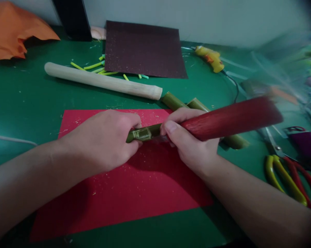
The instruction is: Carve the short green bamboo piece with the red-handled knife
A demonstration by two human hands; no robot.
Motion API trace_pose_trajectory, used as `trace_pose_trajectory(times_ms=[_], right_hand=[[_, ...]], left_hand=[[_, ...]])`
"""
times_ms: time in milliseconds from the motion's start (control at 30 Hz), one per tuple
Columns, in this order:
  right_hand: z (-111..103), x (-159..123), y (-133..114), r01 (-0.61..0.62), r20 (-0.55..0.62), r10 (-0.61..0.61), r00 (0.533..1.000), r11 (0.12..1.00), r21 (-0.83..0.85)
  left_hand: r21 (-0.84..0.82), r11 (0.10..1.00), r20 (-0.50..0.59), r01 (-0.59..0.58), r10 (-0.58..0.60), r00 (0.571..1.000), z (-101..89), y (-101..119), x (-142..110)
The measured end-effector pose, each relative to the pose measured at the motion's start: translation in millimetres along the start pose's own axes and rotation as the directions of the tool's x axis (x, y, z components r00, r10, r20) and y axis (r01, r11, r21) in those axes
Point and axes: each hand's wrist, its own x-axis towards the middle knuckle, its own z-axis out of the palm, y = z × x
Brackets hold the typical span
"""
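My left hand (107, 139) is closed around one end of a short green bamboo stick (144, 133), held just above a red sheet (134, 193) on the green mat. My right hand (189, 144) is wrapped around the dark red handle (230, 119) of a tool whose working end meets the bamboo between the hands. That end is hidden by my fingers. The handle sticks out to the right and is slightly blurred.
Two more green bamboo pieces (182, 103) lie behind my right hand. A pale wooden rod (102, 81), a dark sheet (143, 50) and green offcuts sit further back. A yellow glue gun (209, 58) lies at back right. Scissors (291, 175) rest at right. Orange paper (13, 29) sits far left.
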Motion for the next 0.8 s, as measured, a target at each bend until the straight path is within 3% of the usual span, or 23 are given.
trace_pose_trajectory(times_ms=[133,300,433,600,800], right_hand=[[2.2,-2.2,1.6,-0.005,-0.071,0.005,0.997,1.0,0.003],[3.5,-2.8,4.9,-0.053,-0.142,0.058,0.988,0.998,0.043],[2.2,-0.8,2.8,-0.091,-0.08,0.095,0.992,0.994,0.053],[2.4,0.6,-1.0,-0.053,-0.029,0.053,0.998,0.999,0.003],[5.0,-1.6,5.7,-0.04,-0.144,0.046,0.989,0.998,0.048]], left_hand=[[0.021,0.992,0.047,0.126,-0.127,0.991,0.0,3.7,0.4],[0.032,0.994,0.039,0.103,-0.104,0.994,-0.2,5.2,1.0],[0.016,0.993,0.04,0.121,-0.122,0.992,-0.2,5.9,1.4],[0.03,0.989,0.059,0.147,-0.149,0.987,-1.2,6.2,0.9],[0.073,0.989,0.047,0.132,-0.135,0.99,-0.8,6.9,0.7]])
